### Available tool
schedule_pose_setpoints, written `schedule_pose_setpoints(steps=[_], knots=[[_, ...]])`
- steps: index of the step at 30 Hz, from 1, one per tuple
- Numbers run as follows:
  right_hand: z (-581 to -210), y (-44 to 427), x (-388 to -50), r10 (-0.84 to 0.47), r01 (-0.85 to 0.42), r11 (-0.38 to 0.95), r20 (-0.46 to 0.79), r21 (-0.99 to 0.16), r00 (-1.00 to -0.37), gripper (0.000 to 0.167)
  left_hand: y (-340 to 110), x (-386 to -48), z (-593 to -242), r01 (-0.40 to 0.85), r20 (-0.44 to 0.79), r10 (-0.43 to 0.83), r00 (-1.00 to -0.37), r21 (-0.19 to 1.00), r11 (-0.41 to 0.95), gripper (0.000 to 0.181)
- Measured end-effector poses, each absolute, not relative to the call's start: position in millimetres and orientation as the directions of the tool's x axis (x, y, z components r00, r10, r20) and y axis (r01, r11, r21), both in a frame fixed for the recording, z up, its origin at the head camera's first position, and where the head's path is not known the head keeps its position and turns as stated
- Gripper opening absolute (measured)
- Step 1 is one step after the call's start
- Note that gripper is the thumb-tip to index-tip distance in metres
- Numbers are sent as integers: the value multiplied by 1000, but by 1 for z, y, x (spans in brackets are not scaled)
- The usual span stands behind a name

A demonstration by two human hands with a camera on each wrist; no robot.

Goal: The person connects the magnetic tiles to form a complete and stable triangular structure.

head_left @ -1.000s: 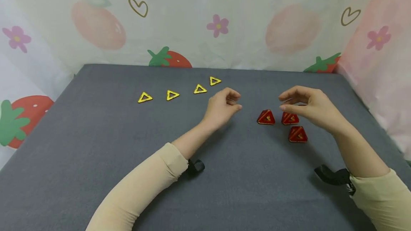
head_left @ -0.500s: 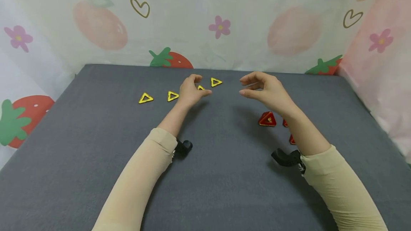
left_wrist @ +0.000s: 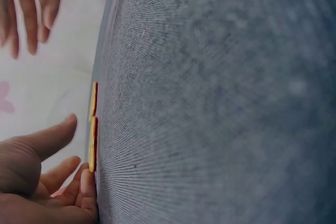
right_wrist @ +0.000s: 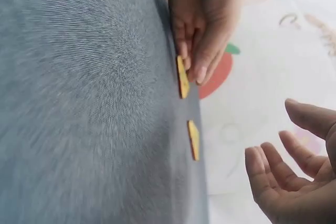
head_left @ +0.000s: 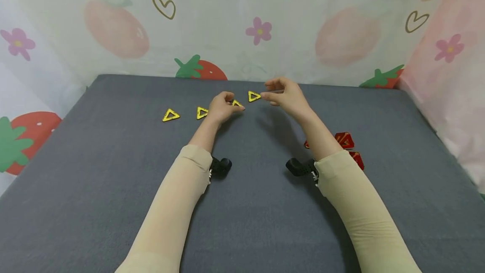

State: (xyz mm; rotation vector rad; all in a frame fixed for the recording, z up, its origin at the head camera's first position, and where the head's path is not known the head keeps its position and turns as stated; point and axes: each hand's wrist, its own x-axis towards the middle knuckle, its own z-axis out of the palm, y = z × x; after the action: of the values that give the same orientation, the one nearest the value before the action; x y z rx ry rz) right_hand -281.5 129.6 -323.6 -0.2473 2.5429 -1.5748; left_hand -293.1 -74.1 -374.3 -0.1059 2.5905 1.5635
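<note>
Yellow triangular tiles with open centres lie in a staggered line on the grey cloth: one at far left (head_left: 171,119), one beside it (head_left: 198,113), a third partly covered, and a fourth at the right end (head_left: 249,96). My left hand (head_left: 221,108) is down at the third tile (left_wrist: 93,145); its fingertips reach the tile's end while the thumb stays apart from it. My right hand (head_left: 289,97) hovers right of the fourth tile (right_wrist: 193,140), thumb and fingers spread and holding nothing.
Red triangular pieces lie to the right: one (head_left: 344,140), another just below it (head_left: 357,160), and a third (head_left: 306,143) mostly behind my right forearm. A printed curtain (head_left: 288,54) rises along the cloth's back edge.
Both hands have moved left and away from me, the right one from above the red pieces to the fourth yellow tile. The left hand has reached the third tile. The tiles appear unmoved.
</note>
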Motion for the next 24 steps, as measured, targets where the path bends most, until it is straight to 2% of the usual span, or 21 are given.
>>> schedule_pose_setpoints(steps=[4,11,16,24], knots=[[-334,122,-297,-190,-24,451,-69,-892,-979,52,-78,-296,-376,-92,-125,28,-992,845,526,59],[-350,113,-318,-145,22,551,-122,-834,-982,58,-78,-298,-377,-26,-88,70,-994,786,617,57],[-354,111,-326,-166,36,638,-183,-769,-969,62,-77,-298,-379,-6,-77,78,-994,754,657,55],[-355,104,-333,-137,45,691,-192,-721,-972,58,-76,-298,-378,-5,-76,74,-994,730,683,51]])
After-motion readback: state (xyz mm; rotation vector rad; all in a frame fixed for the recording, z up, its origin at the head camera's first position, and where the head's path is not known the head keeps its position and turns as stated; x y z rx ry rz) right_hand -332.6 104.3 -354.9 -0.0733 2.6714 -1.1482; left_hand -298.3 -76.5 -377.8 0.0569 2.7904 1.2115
